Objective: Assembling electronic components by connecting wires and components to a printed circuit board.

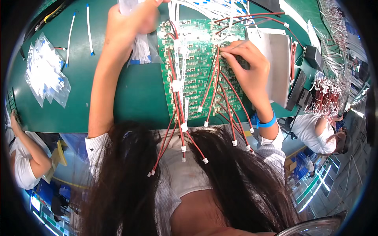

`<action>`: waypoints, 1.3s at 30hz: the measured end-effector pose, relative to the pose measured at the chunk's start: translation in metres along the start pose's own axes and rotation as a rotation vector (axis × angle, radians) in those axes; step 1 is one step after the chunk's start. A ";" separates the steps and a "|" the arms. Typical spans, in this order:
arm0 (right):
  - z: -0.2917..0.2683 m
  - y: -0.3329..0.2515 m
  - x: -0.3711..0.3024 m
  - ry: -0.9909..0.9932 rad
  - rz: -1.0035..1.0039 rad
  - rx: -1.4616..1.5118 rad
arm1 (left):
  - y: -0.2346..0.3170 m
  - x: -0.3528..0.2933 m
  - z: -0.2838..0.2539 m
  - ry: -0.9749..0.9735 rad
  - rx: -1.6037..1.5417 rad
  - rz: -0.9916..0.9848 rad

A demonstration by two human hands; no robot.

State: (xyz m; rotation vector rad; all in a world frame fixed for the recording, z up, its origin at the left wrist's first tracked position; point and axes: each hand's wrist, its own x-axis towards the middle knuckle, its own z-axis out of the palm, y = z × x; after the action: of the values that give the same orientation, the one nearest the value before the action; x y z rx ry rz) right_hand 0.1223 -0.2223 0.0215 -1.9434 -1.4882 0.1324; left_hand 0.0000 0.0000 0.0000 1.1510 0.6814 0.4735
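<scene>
Green table (pixel 139 98): spans the upper half of the frame, bending at the rim.
Dark hair (pixel 130 161): hangs in two long falls at the lower middle, below the table edge.
Circuit board (pixel 199 84): a green panel of many small units, lying at the upper middle of the frame between the two forearms.
Clear bag (pixel 47 74): full of white strips with blue ends, at the upper left.
Grey sheet (pixel 278 67): lies just right of the board, at the upper right.
Left hand (pixel 138 19): at the top edge, left of centre, over a small bag (pixel 143 51) of blue-ended strips; blurred and partly cut off, so I cannot tell whether its fingers are apart or together.
Right hand (pixel 248 61): over the board's right part, right of centre; thumb and forefinger together, clamped on the upper end of a red wire.
Wire bundle (pixel 325 96): red with white tips, at the right side.
Red wires (pixel 214 88): run down the board in left and right groups, several trailing past the table edge.
Blue wristband (pixel 267 122): around the right wrist.
White plugs (pixel 205 160): on the wires' lower ends, lower middle.
</scene>
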 end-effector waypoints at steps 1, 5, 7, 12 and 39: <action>-0.001 0.000 0.003 -0.036 0.051 0.099 | -0.014 0.011 -0.002 -0.391 -0.462 0.223; -0.005 -0.008 0.004 0.053 0.219 0.409 | 0.023 -0.016 0.007 -0.039 -0.017 -0.012; 0.000 -0.008 0.007 0.050 0.225 0.422 | 0.020 -0.016 0.005 -0.043 -0.022 -0.011; 0.004 -0.006 0.007 0.038 0.261 0.488 | -0.010 0.007 0.005 -0.798 -0.959 0.464; -0.009 -0.017 0.011 -0.035 -0.006 0.037 | 0.014 -0.016 0.000 -0.023 0.073 -0.001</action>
State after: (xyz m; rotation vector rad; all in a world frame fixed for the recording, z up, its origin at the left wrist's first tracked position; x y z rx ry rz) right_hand 0.1163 -0.2150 0.0417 -1.9168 -1.5037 0.1911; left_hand -0.0120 -0.0057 0.0170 1.2228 0.6838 0.4363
